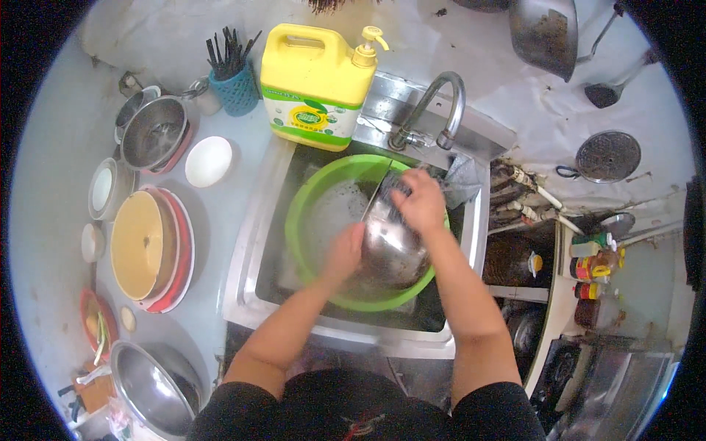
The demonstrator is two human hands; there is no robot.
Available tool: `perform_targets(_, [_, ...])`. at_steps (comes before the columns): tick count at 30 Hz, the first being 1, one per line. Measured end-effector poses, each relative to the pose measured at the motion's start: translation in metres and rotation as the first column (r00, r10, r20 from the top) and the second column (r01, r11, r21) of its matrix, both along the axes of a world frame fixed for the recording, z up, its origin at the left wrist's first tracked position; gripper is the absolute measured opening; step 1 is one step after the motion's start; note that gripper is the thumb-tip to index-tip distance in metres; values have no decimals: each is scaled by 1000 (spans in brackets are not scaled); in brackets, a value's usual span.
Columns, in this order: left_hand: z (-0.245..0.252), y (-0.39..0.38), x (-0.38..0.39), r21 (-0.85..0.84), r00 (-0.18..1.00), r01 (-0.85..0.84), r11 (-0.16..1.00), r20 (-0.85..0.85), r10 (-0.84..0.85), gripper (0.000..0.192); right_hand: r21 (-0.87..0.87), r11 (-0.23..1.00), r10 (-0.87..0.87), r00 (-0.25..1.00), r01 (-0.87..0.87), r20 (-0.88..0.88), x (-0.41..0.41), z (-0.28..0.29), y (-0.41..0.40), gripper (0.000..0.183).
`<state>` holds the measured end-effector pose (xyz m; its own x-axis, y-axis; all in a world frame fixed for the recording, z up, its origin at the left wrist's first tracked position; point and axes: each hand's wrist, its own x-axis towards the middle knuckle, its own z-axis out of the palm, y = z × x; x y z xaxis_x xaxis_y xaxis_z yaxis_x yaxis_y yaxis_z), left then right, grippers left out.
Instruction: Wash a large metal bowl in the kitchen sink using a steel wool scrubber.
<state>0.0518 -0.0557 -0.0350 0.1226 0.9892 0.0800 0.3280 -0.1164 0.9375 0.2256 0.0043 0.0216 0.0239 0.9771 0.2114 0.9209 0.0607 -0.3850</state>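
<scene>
A metal bowl (394,245) is tilted on its side in a green plastic basin (300,220), which stands in a stainless steel sink (251,259). Whitish, sudsy water (336,212) shows in the basin's left part. My left hand (346,248) grips the bowl's rim at its left edge. Against the bowl's upper outer side lies my right hand (420,201), with something dark and blurred under its fingers; I cannot tell what that is. The curved metal faucet (455,99) rises just behind the basin.
A yellow pump jug (314,71) stands behind the sink. On the left counter are a white bowl (208,161), a stack with a yellow enamel basin (138,245), and a large steel bowl (151,386). A grey mesh (462,179) hangs at the sink's right back corner.
</scene>
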Motion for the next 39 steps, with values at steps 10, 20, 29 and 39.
perform_targets(10, [10, 41, -26, 23, 988, 44, 999, -152, -40, 41, 225, 965, 154, 987, -138, -53, -4, -6, -50, 39])
perform_targets(20, [7, 68, -49, -15, 945, 27, 1000, -324, -31, 42, 312, 931, 216, 975, -187, -59, -25, -7, -76, 36])
perform_targets(29, [8, 68, -36, 55, 958, 64, 996, -284, -46, 40, -384, 884, -459, 642, 265, -614, 80, -62, -6, 36])
perform_targets(39, [-16, 78, -57, 68, 936, 25, 997, -352, 0, 41, 323, 899, 329, 943, -296, -51, -29, -1, -105, 37])
